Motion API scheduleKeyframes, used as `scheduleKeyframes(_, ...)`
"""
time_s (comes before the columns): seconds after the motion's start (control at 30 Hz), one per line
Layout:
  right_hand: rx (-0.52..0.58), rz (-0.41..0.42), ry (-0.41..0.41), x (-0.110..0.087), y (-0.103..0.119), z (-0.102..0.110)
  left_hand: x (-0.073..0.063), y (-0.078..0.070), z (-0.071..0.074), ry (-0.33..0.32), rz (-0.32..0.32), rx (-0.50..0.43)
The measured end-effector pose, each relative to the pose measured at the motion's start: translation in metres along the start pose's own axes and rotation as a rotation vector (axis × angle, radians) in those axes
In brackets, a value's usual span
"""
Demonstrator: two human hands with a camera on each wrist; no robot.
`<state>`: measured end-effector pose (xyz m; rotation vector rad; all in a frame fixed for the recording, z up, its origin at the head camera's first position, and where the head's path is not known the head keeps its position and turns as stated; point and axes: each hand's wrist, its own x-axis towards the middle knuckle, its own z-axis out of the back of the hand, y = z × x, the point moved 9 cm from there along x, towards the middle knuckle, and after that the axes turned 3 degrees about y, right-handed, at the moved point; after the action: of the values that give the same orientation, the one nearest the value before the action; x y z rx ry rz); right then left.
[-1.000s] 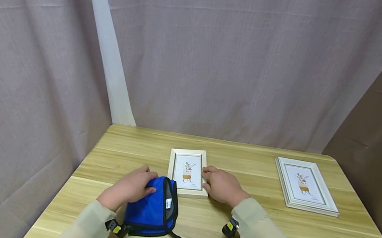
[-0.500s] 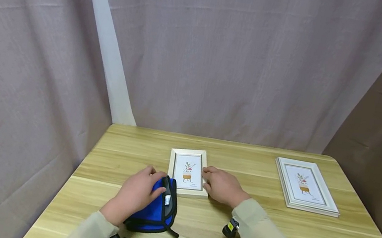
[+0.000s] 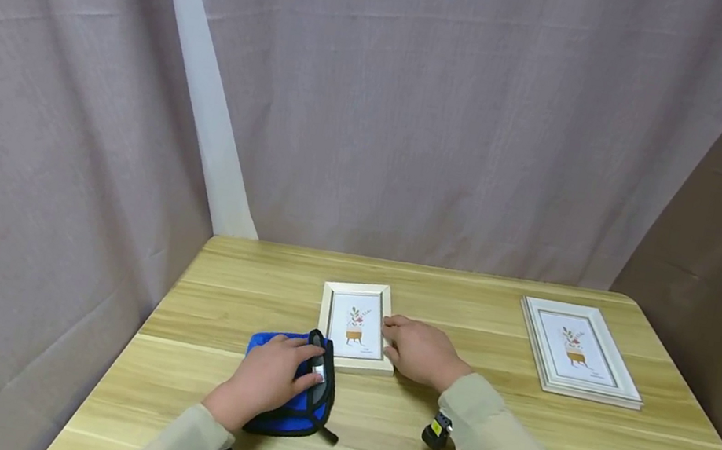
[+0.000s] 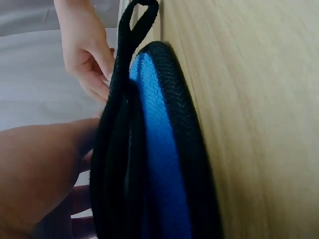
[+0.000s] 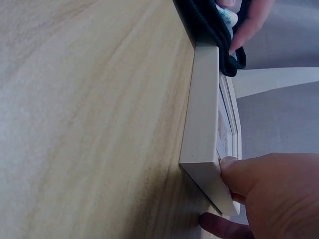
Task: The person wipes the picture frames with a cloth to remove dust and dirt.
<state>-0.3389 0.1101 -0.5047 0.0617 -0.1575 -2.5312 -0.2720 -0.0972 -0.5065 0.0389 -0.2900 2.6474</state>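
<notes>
A folded blue cloth (image 3: 281, 423) with black edging, a grey inner side, a white label and a black loop lies at the table's front left. It overlaps the lower left corner of a cream picture frame (image 3: 351, 367), which lies face up with a potted-plant print. My left hand (image 3: 266, 380) rests on top of the cloth, fingers stretched towards the label; the left wrist view shows the cloth's edge (image 4: 164, 139) on the table. With thumb and fingers my right hand (image 3: 421, 353) pinches the frame's right side; the right wrist view shows the thumb (image 5: 234, 172) against its edge.
Two white picture frames (image 3: 581, 385), one stacked on the other, lie at the table's far right. Wood-grain tabletop (image 3: 463, 298) runs back to a grey-mauve curtain (image 3: 452, 153). A black camera is strapped to each wrist.
My left hand has slid right across the cloth, from its left part onto the label side. The cloth has shifted slightly and lies flatter. The right hand and the frame have stayed put.
</notes>
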Motion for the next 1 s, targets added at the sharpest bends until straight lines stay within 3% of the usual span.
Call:
scheduleKeyframes(0.37, -0.038, 0.019, 0.007, 0.0, 0.003, -0.006, 0.007, 0.006, -0.007, 0.053, 0.036, -0.052)
scheduleKeyframes(0.73, -0.029, 0.023, -0.001, -0.001, 0.005, -0.004, 0.037, 0.027, 0.0, 0.004, 0.018, -0.188)
scheduleKeyframes(1.0, -0.026, 0.023, -0.012, 0.001, 0.002, 0.0, 0.054, 0.039, 0.005, -0.025, 0.069, -0.168)
